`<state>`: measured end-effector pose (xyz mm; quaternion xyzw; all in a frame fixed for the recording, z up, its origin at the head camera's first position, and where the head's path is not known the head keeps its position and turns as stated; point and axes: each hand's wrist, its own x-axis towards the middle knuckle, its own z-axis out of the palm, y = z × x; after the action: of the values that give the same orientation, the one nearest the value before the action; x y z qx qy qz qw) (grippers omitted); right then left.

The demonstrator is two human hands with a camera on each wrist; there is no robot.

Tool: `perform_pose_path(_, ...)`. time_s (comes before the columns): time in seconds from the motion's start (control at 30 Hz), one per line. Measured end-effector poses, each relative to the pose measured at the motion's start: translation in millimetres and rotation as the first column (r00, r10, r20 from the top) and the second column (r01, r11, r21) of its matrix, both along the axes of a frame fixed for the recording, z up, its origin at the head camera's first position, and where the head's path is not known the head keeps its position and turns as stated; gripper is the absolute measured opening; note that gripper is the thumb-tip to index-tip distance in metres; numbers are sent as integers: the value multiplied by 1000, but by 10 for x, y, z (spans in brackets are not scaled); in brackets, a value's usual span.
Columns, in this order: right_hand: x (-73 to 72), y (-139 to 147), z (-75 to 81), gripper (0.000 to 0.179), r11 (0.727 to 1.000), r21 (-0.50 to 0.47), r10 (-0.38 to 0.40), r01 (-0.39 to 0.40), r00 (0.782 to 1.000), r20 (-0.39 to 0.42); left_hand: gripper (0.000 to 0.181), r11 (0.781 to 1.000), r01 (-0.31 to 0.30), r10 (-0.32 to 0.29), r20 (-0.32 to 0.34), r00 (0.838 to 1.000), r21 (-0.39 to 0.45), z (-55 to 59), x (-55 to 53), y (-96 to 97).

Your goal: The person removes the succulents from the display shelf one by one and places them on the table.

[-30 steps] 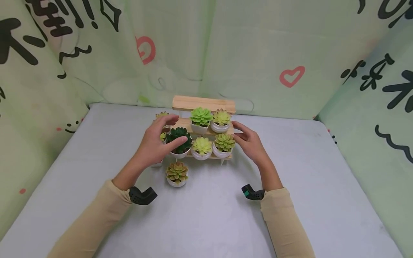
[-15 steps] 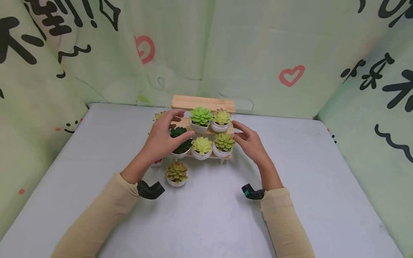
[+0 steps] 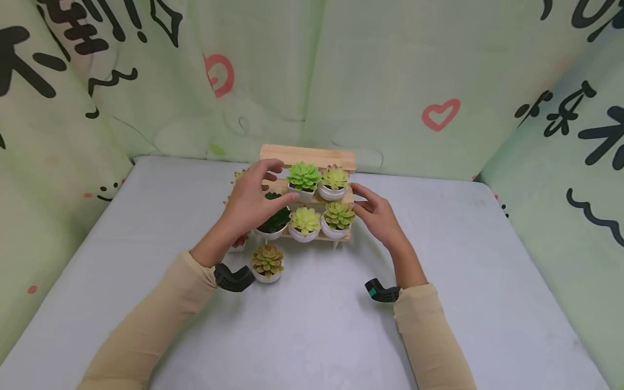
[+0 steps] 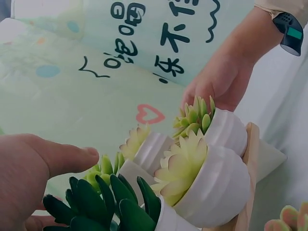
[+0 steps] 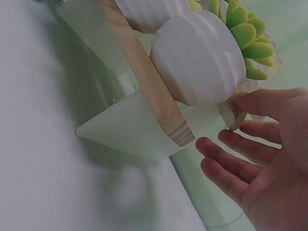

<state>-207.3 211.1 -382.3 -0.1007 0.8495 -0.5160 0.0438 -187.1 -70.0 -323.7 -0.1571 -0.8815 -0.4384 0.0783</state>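
Note:
A tiered wooden plant stand (image 3: 309, 156) holds several succulents in white pots. My left hand (image 3: 248, 200) hovers above the dark green succulent (image 3: 278, 221) on the lower board, thumb and fingers spread with nothing held. Its thumb (image 4: 77, 159) points toward the bright green succulent (image 3: 304, 174) on the middle board. In the right wrist view, my right hand (image 5: 269, 159) pinches the end of the middle board (image 5: 232, 115) between thumb and index finger, the other fingers loose. Close by is the yellow-green succulent (image 3: 339, 215) at the lower board's right end.
A reddish-green succulent (image 3: 267, 261) in a white pot stands on the white table (image 3: 312, 325) before the stand. More succulents, one of them reddish (image 3: 240, 242), are partly hidden by my left hand and wrist. A printed curtain (image 3: 370, 81) hangs behind the table.
My left hand has moved right and away from me, from beside the dark green succulent to over it, closer to the bright green one. My right hand keeps its place.

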Motion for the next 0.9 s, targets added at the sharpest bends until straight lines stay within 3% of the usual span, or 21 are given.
perform_pose_path(0.13,-3,-4,-8,49,1000,3,2,-1,1000,-28,68,1000,2,-2,11,1000,-15,20,-38,23)
perform_pose_path(0.37,9,0,-35,49,1000,16,-2,2,1000,-10,69,996,-3,9,62,998,-91,31,-77,71)
perform_pose_path(0.67,48,-2,39,49,1000,10,-12,12,1000,-21,73,972,53,-27,117,993,-228,150,-171,160)
perform_pose_path(0.9,37,-20,-4,50,1000,-4,2,-2,1000,-15,72,977,79,-58,112,992,-198,165,-201,134)
